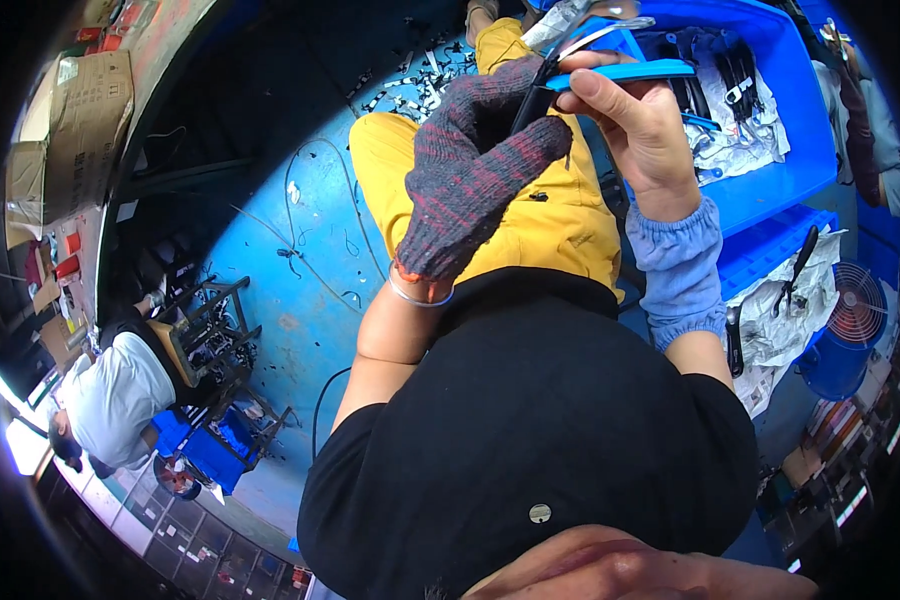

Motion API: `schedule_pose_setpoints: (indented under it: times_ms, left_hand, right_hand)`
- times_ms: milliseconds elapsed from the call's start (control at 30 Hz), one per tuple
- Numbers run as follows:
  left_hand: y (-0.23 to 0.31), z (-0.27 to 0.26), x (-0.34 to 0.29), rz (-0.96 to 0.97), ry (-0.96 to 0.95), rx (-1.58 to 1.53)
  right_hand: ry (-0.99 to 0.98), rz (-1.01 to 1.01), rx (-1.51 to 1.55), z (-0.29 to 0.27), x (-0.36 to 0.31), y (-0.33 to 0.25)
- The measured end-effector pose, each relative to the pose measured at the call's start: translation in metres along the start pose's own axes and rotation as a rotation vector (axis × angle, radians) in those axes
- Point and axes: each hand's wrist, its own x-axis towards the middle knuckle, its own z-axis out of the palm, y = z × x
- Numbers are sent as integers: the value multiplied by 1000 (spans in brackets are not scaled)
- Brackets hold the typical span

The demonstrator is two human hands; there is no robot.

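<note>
My left hand [480, 165] wears a dark grey knitted glove flecked with red. It is closed around a slim black part [532, 98] of a handled tool whose exact kind I cannot make out. My bare right hand [635, 125], with a light blue sleeve cover below the wrist, pinches the tool's bright blue handle [650, 70] between thumb and fingers. Both hands meet above my yellow-trousered lap. A pale, shiny strip [610, 32] shows just beyond the fingers; whether it joins the tool is unclear.
Right of my hands, a blue bin [810, 150] holds several black-handled tools [735, 75] on crumpled paper. Below it, more tools lie on paper [770, 320], near a blue fan [850, 310]. Small black and white scraps [420, 85] litter the floor. A person [120, 400] sits at far left.
</note>
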Motion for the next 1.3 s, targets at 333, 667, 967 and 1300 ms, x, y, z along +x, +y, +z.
schedule_pose_setpoints:
  times_ms: [333, 667, 967, 1300]
  left_hand:
    - [1, 1, 2, 6, -39, -11]
    - [-8, 3, 2, 357, 21, -27]
    - [11, 18, -4, -214, 57, -535]
    - [10, 20, -8, -177, 97, -378]
  right_hand:
    - [4, -93, -160, 5, -1, -5]
    - [181, 278, 155, -14, 12, 23]
    - [39, -513, -543, 13, 0, 1]
    - [40, -439, -505, 12, -4, 1]
